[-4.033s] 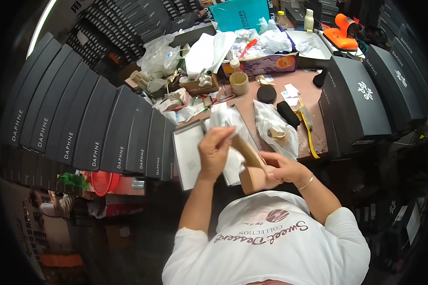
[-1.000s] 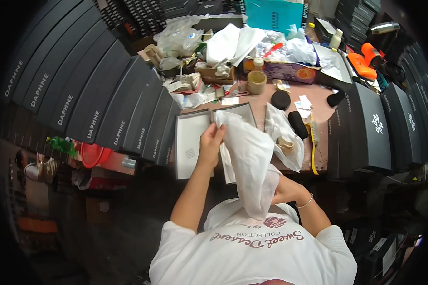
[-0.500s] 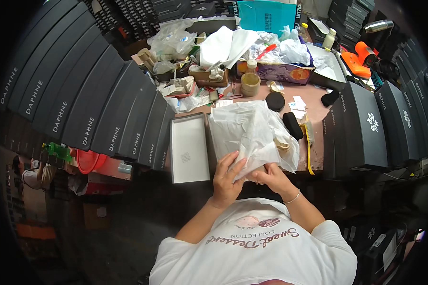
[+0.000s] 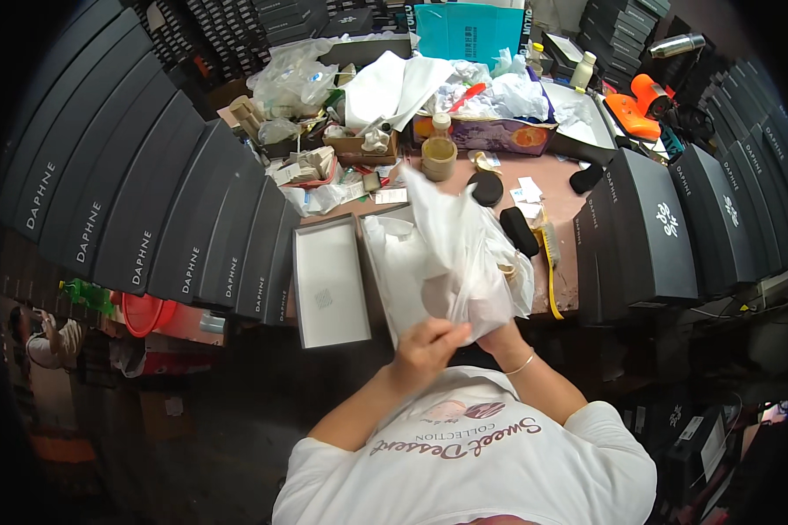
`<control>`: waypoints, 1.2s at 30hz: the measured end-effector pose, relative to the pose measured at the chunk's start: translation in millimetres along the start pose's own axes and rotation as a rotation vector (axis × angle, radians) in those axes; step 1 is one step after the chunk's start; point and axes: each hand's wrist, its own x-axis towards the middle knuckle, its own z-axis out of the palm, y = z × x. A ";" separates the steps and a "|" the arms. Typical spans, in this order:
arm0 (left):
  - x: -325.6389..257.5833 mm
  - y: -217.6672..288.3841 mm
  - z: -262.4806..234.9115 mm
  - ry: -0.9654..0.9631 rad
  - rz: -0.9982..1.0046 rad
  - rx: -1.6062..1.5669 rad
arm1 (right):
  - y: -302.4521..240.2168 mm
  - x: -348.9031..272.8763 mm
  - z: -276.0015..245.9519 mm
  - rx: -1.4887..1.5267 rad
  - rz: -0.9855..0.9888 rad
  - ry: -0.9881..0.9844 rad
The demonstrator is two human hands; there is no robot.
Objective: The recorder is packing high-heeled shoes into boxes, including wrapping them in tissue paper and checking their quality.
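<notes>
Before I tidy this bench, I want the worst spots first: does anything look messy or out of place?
Yes. Crumpled white paper and clear plastic bags are heaped along the far edge of the table. A yellow brush lies at the right edge. Both hands hold a thin white bag over the open box.

We are seeing a white, half-clear bag (image 4: 451,262), a white box lid (image 4: 328,284) with a faint grey square mark, a brownish-pink tabletop (image 4: 547,188), black boxes (image 4: 648,232) with white lettering, a teal carton (image 4: 468,31), an orange tool (image 4: 641,105), a red basin (image 4: 144,313) and a yellow-handled brush (image 4: 552,262).
</notes>
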 end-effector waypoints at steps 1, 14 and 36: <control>5.5 10.6 1.4 -0.033 0.013 -0.044 | 24.7 -1.9 -5.4 -0.839 -0.301 -0.015; 5.1 -33.5 17.2 -0.392 -0.510 0.035 | 7.2 5.0 -192.6 -0.906 0.090 -0.074; -16.0 -161.1 -152.6 0.872 -0.953 -0.628 | 9.6 114.3 -3.2 -0.954 -0.269 -0.127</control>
